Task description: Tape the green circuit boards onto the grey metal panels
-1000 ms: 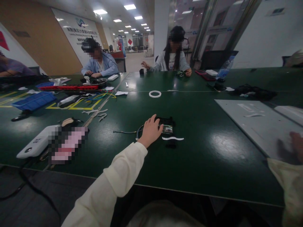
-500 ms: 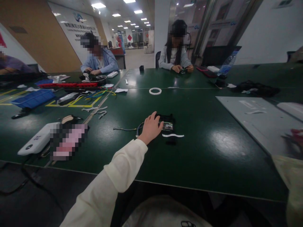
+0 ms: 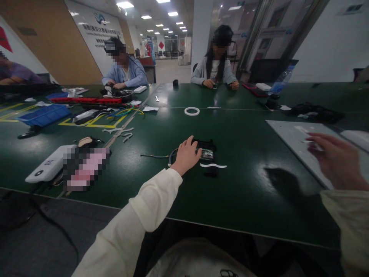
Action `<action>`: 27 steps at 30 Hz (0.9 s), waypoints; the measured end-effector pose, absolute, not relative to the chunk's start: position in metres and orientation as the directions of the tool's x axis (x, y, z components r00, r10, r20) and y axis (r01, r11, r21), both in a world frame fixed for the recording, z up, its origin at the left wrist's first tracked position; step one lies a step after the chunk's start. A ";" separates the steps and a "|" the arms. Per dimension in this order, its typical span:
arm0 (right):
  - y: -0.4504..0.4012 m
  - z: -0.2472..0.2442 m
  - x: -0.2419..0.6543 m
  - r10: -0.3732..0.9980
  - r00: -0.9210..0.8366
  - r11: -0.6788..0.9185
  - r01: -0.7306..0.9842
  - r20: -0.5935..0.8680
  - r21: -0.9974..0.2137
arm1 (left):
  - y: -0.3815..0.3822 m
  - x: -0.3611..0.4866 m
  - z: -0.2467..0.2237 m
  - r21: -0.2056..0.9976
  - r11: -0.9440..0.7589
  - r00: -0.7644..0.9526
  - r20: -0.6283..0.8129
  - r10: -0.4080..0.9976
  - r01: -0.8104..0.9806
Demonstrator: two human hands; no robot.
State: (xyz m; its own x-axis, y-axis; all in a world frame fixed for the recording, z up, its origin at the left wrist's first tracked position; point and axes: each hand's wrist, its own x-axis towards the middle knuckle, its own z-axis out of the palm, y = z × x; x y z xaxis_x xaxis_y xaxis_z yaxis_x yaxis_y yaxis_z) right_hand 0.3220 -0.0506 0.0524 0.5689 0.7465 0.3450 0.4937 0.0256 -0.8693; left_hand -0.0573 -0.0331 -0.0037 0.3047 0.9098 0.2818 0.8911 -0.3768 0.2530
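A black device with an exposed circuit board point(image 3: 207, 154) lies on the green table near its middle. My left hand point(image 3: 186, 156) grips its left end, with the fingers curved over it and the palm hiding that part. A dark cable point(image 3: 154, 156) runs out to the left from under the hand. Just in front of the device lies a white curved strip point(image 3: 213, 166). Over the grey board at the right, my right hand point(image 3: 337, 157), blurred, pinches a small white strip point(image 3: 315, 146) between its fingertips.
A white ring point(image 3: 191, 111) lies beyond the device. Grey strips point(image 3: 127, 136), a white power bank point(image 3: 50, 163), a pixelated pink item point(image 3: 88, 169) and a blue tray point(image 3: 44, 114) are on the left. Two people sit across the table; another is at the far left.
My right hand has come into view from the right and now has the small white strip that lay on the grey board. My left hand stays on the device. The view has shifted slightly.
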 end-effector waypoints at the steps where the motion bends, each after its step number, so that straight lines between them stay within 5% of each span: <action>1: -0.047 0.053 0.294 0.840 0.474 0.116 0.319 0.264 -0.941 | -0.033 -0.057 -0.003 0.248 -0.376 0.303 0.286 0.909 0.893; 3: -0.045 0.055 0.232 0.973 0.185 0.121 0.087 0.136 -0.989 | -0.034 -0.056 -0.002 0.233 -0.375 0.300 0.301 0.905 0.897; 6: -0.053 0.060 0.141 0.958 -0.228 0.187 0.043 0.173 -0.981 | -0.033 -0.055 -0.002 0.222 -0.377 0.298 0.321 0.899 0.899; 8: -0.058 0.059 0.097 0.913 -0.354 0.230 0.039 0.202 -0.972 | -0.033 -0.056 -0.003 0.226 -0.394 0.318 0.307 0.897 0.891; 12: -0.062 0.043 0.064 0.883 -0.424 0.324 0.240 0.202 -0.915 | -0.035 -0.060 -0.003 0.231 -0.424 0.356 0.285 0.890 0.876; 19: -0.068 0.025 0.069 0.844 -0.503 0.498 0.604 0.187 -0.623 | -0.030 -0.056 0.000 0.220 -0.374 0.321 0.241 0.916 0.901; 27: -0.065 0.049 0.115 0.795 -0.599 0.316 0.543 -0.095 -0.778 | -0.031 -0.057 -0.004 0.202 -0.401 0.329 0.311 0.892 0.894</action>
